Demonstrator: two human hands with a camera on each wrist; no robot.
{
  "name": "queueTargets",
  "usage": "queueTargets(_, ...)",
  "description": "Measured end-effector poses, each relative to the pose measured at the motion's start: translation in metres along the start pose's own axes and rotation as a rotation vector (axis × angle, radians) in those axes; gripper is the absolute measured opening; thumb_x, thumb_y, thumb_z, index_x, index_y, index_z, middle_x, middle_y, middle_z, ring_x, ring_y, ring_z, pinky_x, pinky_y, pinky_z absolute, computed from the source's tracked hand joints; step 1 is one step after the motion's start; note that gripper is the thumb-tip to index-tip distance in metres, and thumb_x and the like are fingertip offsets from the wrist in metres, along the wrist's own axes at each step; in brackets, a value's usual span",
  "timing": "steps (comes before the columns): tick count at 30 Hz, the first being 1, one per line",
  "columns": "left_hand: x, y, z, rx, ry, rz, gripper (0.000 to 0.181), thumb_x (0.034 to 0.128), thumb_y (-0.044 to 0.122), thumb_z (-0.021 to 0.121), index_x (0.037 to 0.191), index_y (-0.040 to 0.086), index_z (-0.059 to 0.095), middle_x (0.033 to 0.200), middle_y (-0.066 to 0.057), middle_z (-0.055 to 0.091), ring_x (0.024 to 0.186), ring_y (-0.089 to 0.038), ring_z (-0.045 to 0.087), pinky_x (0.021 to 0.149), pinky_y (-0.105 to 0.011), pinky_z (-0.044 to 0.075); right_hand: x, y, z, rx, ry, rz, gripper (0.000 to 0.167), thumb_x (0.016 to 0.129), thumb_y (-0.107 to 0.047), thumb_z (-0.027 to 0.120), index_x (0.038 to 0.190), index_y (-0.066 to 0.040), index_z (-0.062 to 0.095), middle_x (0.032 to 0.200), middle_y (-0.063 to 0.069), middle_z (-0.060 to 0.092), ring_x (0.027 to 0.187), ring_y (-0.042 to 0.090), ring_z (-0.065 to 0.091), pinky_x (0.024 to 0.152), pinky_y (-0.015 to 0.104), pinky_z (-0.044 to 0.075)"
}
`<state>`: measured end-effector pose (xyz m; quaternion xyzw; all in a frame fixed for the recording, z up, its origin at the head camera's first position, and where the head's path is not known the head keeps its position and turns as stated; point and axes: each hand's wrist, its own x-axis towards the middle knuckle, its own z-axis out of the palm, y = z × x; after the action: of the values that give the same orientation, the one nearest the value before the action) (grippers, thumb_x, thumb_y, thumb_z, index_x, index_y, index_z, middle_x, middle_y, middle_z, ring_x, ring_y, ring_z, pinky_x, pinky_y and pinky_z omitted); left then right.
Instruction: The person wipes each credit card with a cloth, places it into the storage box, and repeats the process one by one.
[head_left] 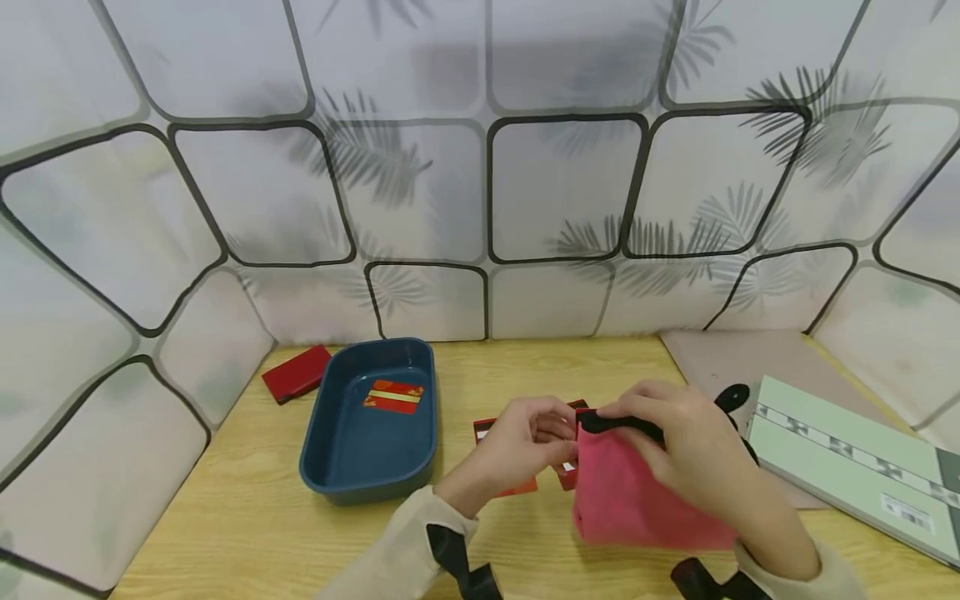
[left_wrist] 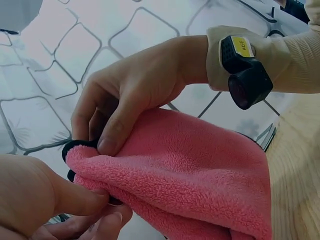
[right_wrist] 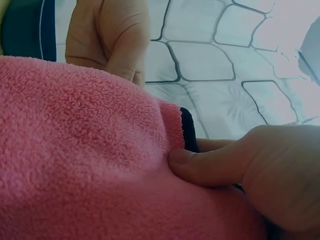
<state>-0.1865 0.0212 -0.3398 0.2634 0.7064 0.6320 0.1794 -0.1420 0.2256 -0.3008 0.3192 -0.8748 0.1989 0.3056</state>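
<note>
A pink plush towel (head_left: 637, 492) with black edging hangs in folds above the table at the front right. My right hand (head_left: 686, 442) grips its upper edge; in the right wrist view the thumb (right_wrist: 192, 165) presses the pile beside the black trim. At the towel's left corner, my left hand (head_left: 525, 442) pinches the edge between thumb and fingers, which the left wrist view shows up close at the hand (left_wrist: 50, 200). Red cards (head_left: 517, 487) lie on the table behind and below the hands, partly covered by them.
A blue plastic bin (head_left: 318, 467) at the left holds a red and yellow card (head_left: 393, 397). Beside it lies a red wallet-like case (head_left: 297, 374). A pale green book (head_left: 847, 458) rests on a grey board (head_left: 742, 354) at the right, near a black oval item (head_left: 732, 397).
</note>
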Motion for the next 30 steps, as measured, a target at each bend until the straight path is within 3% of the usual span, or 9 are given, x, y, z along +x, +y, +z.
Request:
queueTargets(5,-0.005,0.001,0.000,0.023,0.008,-0.003,0.019,0.0892,-0.008,0.057,0.108,-0.004,0.060,0.093,-0.016,0.064,0.074,-0.010,0.062,0.064,-0.031,0.056,-0.001,-0.002,0.006,-0.038,0.015,-0.026,0.031,0.067,0.000,0.080,0.089,-0.020,0.075,0.083,-0.012,0.063,0.072,0.006,0.061,0.065,0.031,0.047)
queueTargets(12,-0.007,0.001,-0.002,0.024,0.007,0.007,0.020,0.0896,-0.006,0.059,0.110,-0.003,0.062,0.096,-0.022,0.067,0.073,-0.010,0.065,0.064,-0.031,0.056,-0.002,0.000,0.010,-0.061,0.023,0.004,0.031,0.067,-0.001,0.081,0.090,-0.021,0.075,0.084,-0.010,0.062,0.071,0.008,0.060,0.064,0.030,0.042)
queueTargets(18,-0.007,0.001,-0.002,0.012,0.055,-0.024,0.022,0.0895,-0.005,0.061,0.111,-0.004,0.060,0.092,-0.017,0.066,0.073,-0.018,0.067,0.063,-0.031,0.057,-0.002,0.004,0.005,-0.081,0.031,0.025,0.032,0.066,0.000,0.081,0.090,-0.020,0.075,0.084,-0.010,0.062,0.070,0.010,0.061,0.061,0.031,0.045)
queueTargets(22,-0.006,0.001,-0.005,-0.001,0.079,-0.033,0.023,0.0890,-0.004,0.063,0.112,-0.002,0.061,0.093,-0.017,0.067,0.072,-0.024,0.069,0.062,-0.029,0.056,-0.003,0.008,-0.001,-0.129,0.030,0.051,0.032,0.067,-0.002,0.081,0.091,-0.022,0.075,0.084,-0.010,0.063,0.069,0.010,0.059,0.059,0.028,0.035)
queueTargets(26,-0.006,0.003,-0.008,-0.006,0.071,-0.019,0.022,0.0894,-0.003,0.063,0.112,-0.002,0.061,0.096,-0.021,0.069,0.071,-0.019,0.070,0.062,-0.032,0.057,-0.004,0.009,-0.006,-0.165,0.036,0.064,0.032,0.067,-0.003,0.081,0.092,-0.022,0.075,0.085,-0.008,0.064,0.071,0.012,0.060,0.060,0.028,0.032)
queueTargets(30,-0.006,0.003,-0.011,-0.008,0.065,-0.005,0.024,0.0887,-0.004,0.063,0.112,-0.004,0.060,0.098,-0.024,0.068,0.073,-0.025,0.071,0.061,-0.032,0.057,-0.005,0.014,-0.010,-0.189,0.036,0.074,0.032,0.067,-0.002,0.080,0.092,-0.022,0.075,0.086,-0.006,0.064,0.073,0.015,0.061,0.063,0.033,0.036)
